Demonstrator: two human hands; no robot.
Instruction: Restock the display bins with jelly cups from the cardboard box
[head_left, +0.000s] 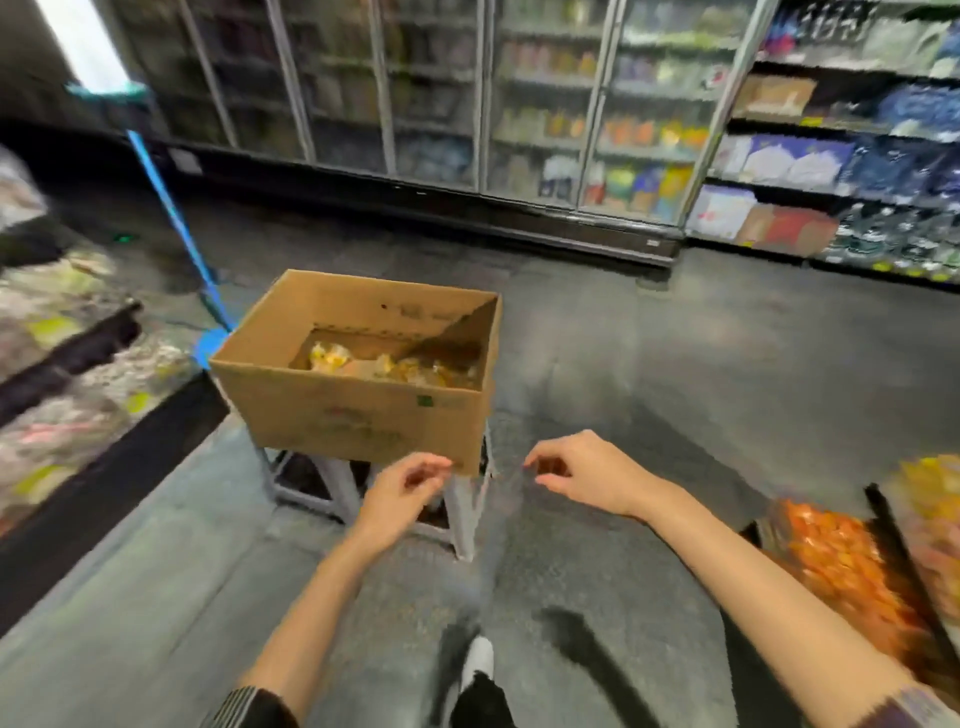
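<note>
Inspector A: The cardboard box (363, 374) is noted open-topped on a grey crate (332, 483) standing on the floor, presumably raised so its contents can be reached without stooping. The jelly cups (384, 366) are seen low inside it, yellow and orange, as a shallow layer; the count cannot be told through the blur.

Inspector B: And the hands?

Inspector A: The left hand (402, 493) is held just before the box's near corner, fingers loosely curled, nothing grasped. The right hand (582, 475) is held beside it, apart from the box, likewise loosely curled and empty.

Inspector B: The display bins?

Inspector A: A bin of orange packs (841, 566) is recorded at the right edge, with blurred stock (62, 364) along the left. The glass-fronted coolers (467, 104) behind are not involved. A reach into the box is judged to be the step in hand; restocking is judged unfinished.
</note>
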